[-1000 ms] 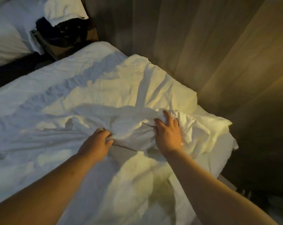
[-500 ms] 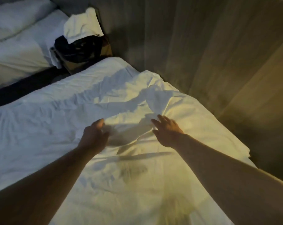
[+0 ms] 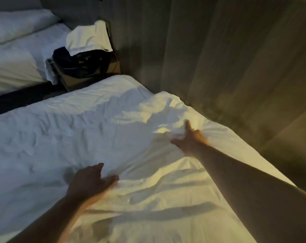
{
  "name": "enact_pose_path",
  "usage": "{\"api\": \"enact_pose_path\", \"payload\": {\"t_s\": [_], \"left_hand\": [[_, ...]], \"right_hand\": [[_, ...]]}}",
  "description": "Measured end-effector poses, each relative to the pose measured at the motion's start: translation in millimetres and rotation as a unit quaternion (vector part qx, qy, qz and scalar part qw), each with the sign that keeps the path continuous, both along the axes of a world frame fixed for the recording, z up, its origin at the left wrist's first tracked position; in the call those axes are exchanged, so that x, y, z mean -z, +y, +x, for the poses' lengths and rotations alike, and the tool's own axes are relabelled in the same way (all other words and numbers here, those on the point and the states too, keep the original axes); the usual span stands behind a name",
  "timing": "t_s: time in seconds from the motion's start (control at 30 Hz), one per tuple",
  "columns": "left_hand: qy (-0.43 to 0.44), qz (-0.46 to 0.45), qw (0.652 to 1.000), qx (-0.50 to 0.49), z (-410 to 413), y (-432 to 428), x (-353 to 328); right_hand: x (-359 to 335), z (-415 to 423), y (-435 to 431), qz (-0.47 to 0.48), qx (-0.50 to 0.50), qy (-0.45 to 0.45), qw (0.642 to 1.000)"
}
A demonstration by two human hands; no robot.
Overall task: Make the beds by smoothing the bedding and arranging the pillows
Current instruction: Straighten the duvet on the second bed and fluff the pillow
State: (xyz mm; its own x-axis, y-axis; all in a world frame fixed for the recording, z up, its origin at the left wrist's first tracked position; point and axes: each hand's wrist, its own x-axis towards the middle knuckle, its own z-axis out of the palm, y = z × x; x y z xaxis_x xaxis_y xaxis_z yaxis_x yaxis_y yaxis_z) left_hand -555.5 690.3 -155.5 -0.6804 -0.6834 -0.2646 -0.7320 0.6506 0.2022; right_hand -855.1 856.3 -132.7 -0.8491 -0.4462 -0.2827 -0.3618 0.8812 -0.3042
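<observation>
Head view: a person's two bare forearms reach out over a crumpled white duvet (image 3: pixel 75 137) in dim, warm light.
Bedding: the crumpled white duvet lies spread over the near bed (image 3: pixel 120 81), reaching its far edge by the wall. Creases run all across it, deepest between the two hands and in front of them.
Left: the left hand (image 3: pixel 90 181) is low over the middle of the duvet, the nearer of the two to the person, palm turned to the right. Whether it touches the cloth or is just above it cannot be told.
Left grip: slack and wide, fingers straight and close together, thumb raised, holding nothing.
Right: the right hand (image 3: pixel 190 139) is farther out, on the duvet near its wall-side edge.
Right grip: spread, forefinger stretched away, thumb out to the left, the other fingers too blurred to read. It has hold of nothing that can be seen.
Wall: a grey-brown wood-panelled wall (image 3: pixel 219 50) runs just beside the right edge of the bed.
Between the beds: a brown bedside stand (image 3: pixel 73 81) carries a dark crumpled bundle (image 3: pixel 82 64) with a white folded towel (image 3: pixel 87 37) draped on top.
Far bed: a second bed with white bedding (image 3: pixel 13 67) stands at upper left, across a dark gap. A long white pillow (image 3: pixel 17 25) lies at its head.
</observation>
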Motion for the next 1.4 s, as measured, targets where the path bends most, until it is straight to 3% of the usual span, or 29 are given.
{"api": "enact_pose_path", "payload": {"t_s": [0.07, 0.13, 0.23, 0.33, 0.4, 0.53, 0.6, 0.67, 0.73, 0.8, 0.9, 0.97, 1.23, 1.33, 1.4], "left_hand": [[0.017, -0.003, 0.999, -0.052, -1, -10, 0], [0.068, -0.042, 0.991, -0.104, -10, -24, -15], [0.142, -0.107, 0.982, -0.072, -28, -60, -52], [0.152, -0.159, 0.973, -0.075, -46, -105, -78], [0.140, -0.177, 0.970, -0.094, -56, -135, -77], [0.122, -0.063, 0.982, -0.129, -63, -167, -39], [0.110, -0.088, 0.979, -0.148, -59, -158, -22], [0.175, -0.195, 0.961, -0.089, -55, -135, -14], [0.243, -0.265, 0.931, 0.059, -56, -102, -7], [0.217, -0.270, 0.929, 0.128, -61, -76, 10], [0.096, -0.191, 0.975, 0.056, -70, -71, 38], [0.063, -0.175, 0.982, 0.037, -75, -79, 56], [0.061, -0.170, 0.983, 0.026, -91, -95, 93], [0.059, -0.162, 0.985, 0.029, -95, -102, 98], [0.051, -0.155, 0.986, 0.030, -93, -102, 95]], "right_hand": [[12, 0, -4, 0.022, -0.019, 0.013, 0.999], [13, 0, -8, -0.074, 0.030, 0.042, 0.996], [-4, -7, -24, -0.160, 0.085, 0.164, 0.970], [-32, -28, -56, -0.224, 0.080, 0.225, 0.945], [-41, -42, -79, -0.223, 0.022, 0.213, 0.951], [-18, -46, -100, -0.107, -0.024, 0.025, 0.994], [-1, -33, -94, -0.090, -0.083, 0.048, 0.991], [1, -19, -78, -0.110, -0.128, 0.100, 0.981], [2, -14, -56, -0.086, -0.159, 0.138, 0.974], [7, -16, -27, -0.029, -0.186, 0.182, 0.965], [22, -22, 8, 0.023, -0.206, 0.199, 0.958], [35, -28, 14, 0.067, -0.200, 0.186, 0.960], [88, -45, -22, 0.081, -0.168, 0.095, 0.978], [73, -51, -26, 0.079, -0.187, 0.041, 0.978], [44, -44, -10, 0.025, -0.181, 0.011, 0.983]]}}
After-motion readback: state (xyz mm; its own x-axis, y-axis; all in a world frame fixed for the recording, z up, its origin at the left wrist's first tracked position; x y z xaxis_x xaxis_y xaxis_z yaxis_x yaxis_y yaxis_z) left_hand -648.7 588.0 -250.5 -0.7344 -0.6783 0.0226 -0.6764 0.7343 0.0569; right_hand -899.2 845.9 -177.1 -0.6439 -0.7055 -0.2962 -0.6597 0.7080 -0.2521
